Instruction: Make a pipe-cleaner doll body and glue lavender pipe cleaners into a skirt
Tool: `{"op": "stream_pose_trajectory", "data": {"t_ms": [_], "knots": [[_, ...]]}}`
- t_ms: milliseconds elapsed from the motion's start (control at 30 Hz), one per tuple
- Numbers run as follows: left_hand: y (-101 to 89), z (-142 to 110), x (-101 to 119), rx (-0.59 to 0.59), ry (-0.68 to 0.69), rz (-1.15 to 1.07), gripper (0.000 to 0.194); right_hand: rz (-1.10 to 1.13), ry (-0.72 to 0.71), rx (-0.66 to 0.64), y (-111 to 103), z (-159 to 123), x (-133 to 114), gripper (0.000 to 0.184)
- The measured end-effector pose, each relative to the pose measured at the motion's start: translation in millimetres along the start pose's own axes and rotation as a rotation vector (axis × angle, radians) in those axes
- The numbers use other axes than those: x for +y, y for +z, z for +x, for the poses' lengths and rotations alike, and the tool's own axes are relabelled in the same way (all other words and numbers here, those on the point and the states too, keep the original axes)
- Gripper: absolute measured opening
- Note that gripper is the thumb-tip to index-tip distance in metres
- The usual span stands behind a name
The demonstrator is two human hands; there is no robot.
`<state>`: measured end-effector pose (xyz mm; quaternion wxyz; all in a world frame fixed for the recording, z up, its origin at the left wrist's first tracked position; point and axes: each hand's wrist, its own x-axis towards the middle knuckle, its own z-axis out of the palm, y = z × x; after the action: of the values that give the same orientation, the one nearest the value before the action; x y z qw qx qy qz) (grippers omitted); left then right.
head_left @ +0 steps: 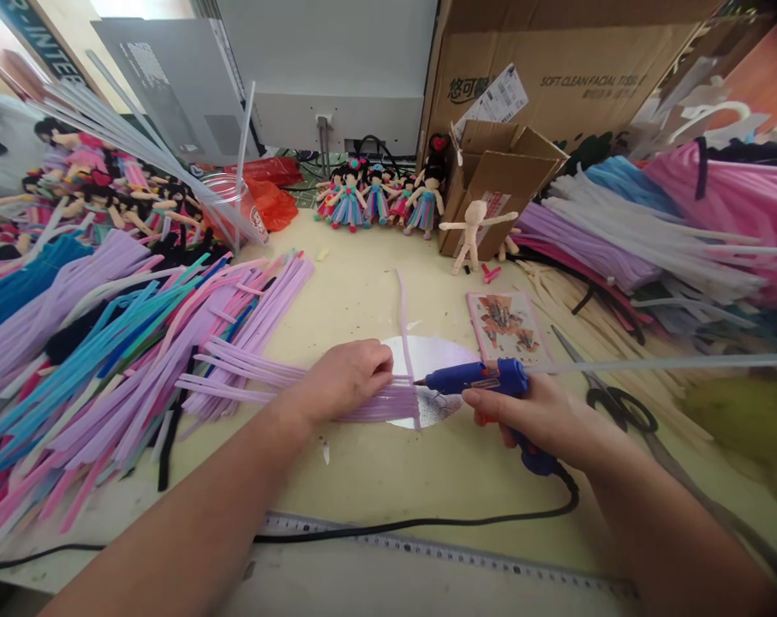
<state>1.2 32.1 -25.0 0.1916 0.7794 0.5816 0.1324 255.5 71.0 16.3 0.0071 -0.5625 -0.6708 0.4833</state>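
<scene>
My right hand [542,416] is wrapped round a blue hot glue gun [484,377], its nozzle pointing left. A long translucent glue stick [671,364] sticks out of the gun's back. The nozzle tip is at the right ends of a row of lilac pipe cleaners [388,404], where a single lilac pipe cleaner [403,317] lies crosswise. My left hand [346,377], fingers curled, presses on the row from above; its fingertips are partly hidden. Under the ends lies a shiny silver disc [449,407].
Piles of coloured pipe cleaners [124,343] cover the left, more bundles [677,223] the right. Small dolls [375,197] and an open cardboard box [497,180] stand behind. Scissors [619,407] lie at right. The gun's black cord [427,521] crosses the front beside a ruler [478,557].
</scene>
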Motion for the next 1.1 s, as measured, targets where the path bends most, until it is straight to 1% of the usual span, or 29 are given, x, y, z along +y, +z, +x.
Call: {"op": "stream_pose_trajectory", "data": {"t_ms": [167,400,500,733,833,1100], "knots": [[-0.6,0.0,-0.9,-0.022,0.035,-0.026,0.015,0.01,0.005,0.001,0.0,-2.9,-4.7,0.039],[0.8,0.9,-1.2,-0.044,0.045,-0.031,0.019,-0.019,0.03,0.042,2.4,-5.0,-14.6,0.034],[0.4,0.6,-0.8,-0.041,0.051,-0.034,0.019,-0.026,0.039,0.045,3.1,-4.2,-13.3,0.034],[0.3,0.0,0.3,-0.041,0.058,-0.02,0.02,-0.022,0.007,0.046,3.7,-1.8,-5.6,0.036],[0.7,-0.1,-0.2,-0.046,0.064,-0.022,0.02,-0.037,0.017,0.049,3.7,-1.7,-5.5,0.038],[-0.4,-0.1,-0.5,-0.044,0.077,-0.027,0.019,-0.035,-0.01,0.059,4.9,0.1,-6.1,0.035]]}}
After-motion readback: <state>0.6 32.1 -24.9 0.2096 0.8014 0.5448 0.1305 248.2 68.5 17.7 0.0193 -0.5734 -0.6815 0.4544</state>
